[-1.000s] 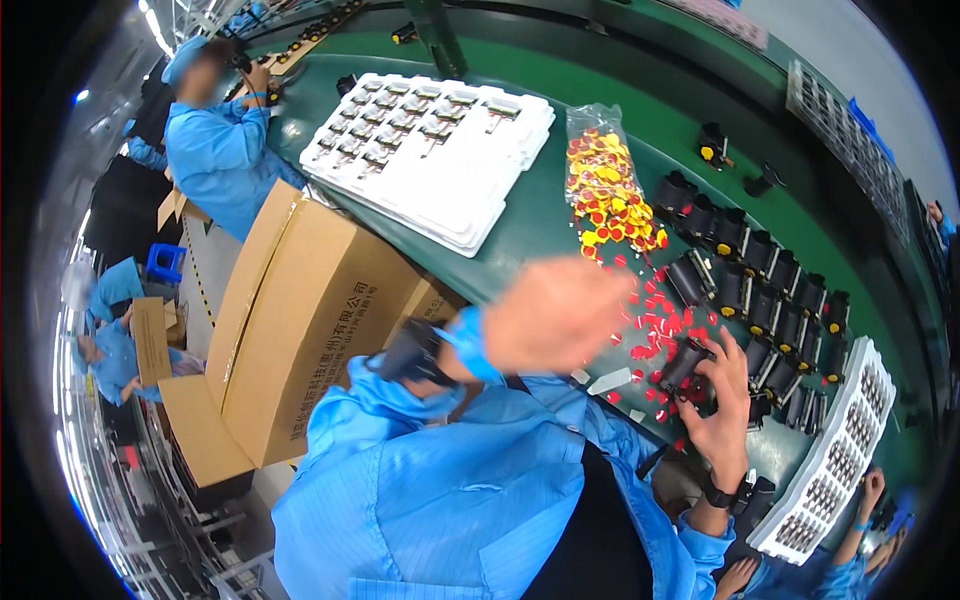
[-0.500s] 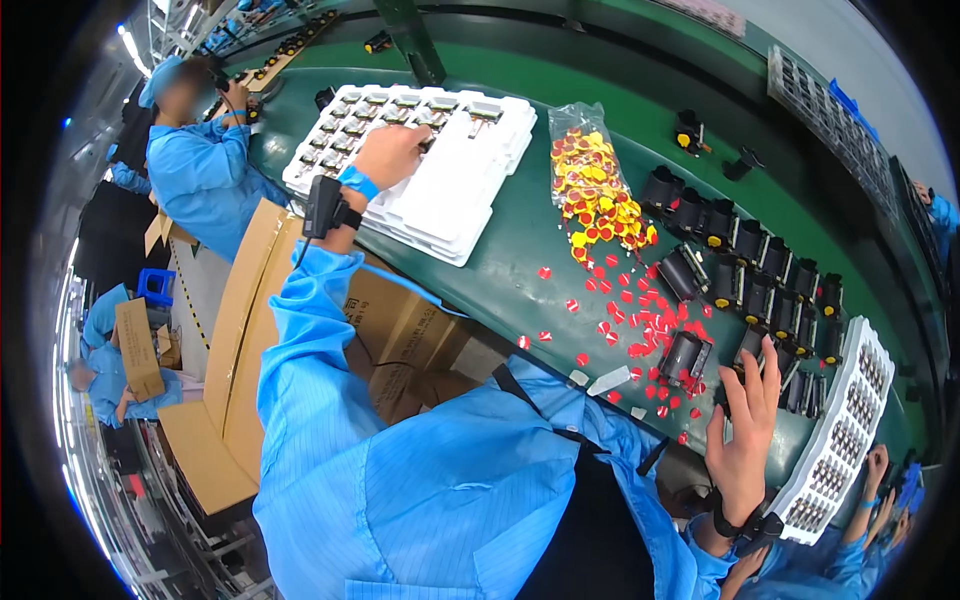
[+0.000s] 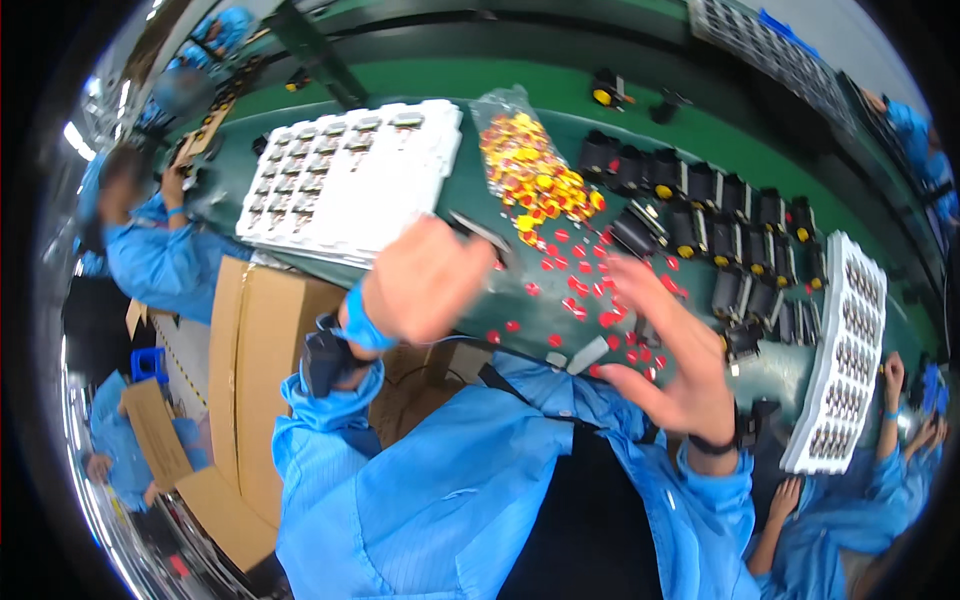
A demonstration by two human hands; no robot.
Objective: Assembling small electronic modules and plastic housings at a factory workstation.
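My left hand (image 3: 430, 285) is closed on a thin, dark, metal-edged part (image 3: 482, 236) that sticks out past its fingers; motion blurs its detail. It hovers over the bench by the near right corner of a white plastic tray (image 3: 395, 190) with rows of small metallic parts. My right hand (image 3: 675, 350), also blurred, has thumb and fingers spread and no object visible in it. Under it lie scattered red pieces (image 3: 575, 308) and a partly hidden black housing. Another black housing (image 3: 633, 232) lies just beyond its fingertips.
A clear bag (image 3: 515, 150) spills yellow and red pieces onto the green bench. Rows of black housings (image 3: 735, 200) stand at the right, beside a second white tray (image 3: 840, 370) of small parts. A cardboard box (image 3: 265, 370) stands at the left. Co-workers in blue are on both sides.
My left hand has left the tray and moved right and nearer, carrying the thin part. My right hand has swung left over the red pieces. The whole view has shifted.
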